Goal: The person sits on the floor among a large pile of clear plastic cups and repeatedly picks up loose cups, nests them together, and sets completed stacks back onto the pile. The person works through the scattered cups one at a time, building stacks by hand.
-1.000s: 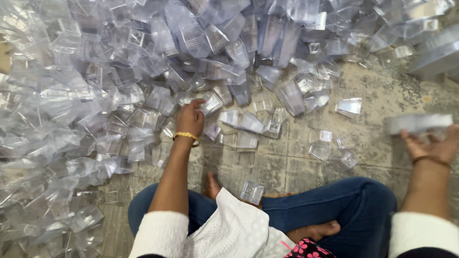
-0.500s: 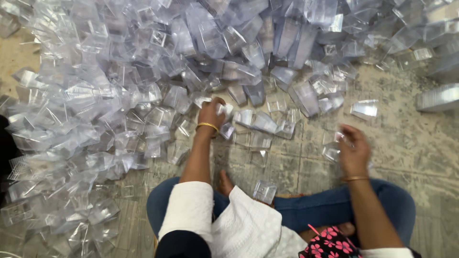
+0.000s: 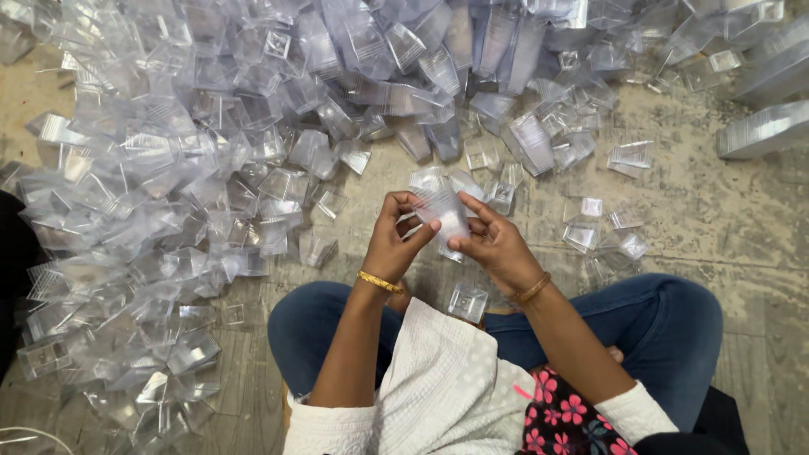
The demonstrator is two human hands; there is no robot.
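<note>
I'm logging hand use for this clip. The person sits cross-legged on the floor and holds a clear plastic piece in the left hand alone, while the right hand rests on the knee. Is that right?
Not quite. The head view shows both hands on it: the left hand and the right hand hold the clear plastic piece together above the lap. The rest stands: the person sits cross-legged on the floor.

A single head-worn camera looked steeply down from close above the seated person's lap, facing forward over the knees [image 3: 666, 316] to the floor [image 3: 733, 219]; the heap of clear plastic pieces [image 3: 211, 152] filled the far and left ground, cut by every edge
</note>
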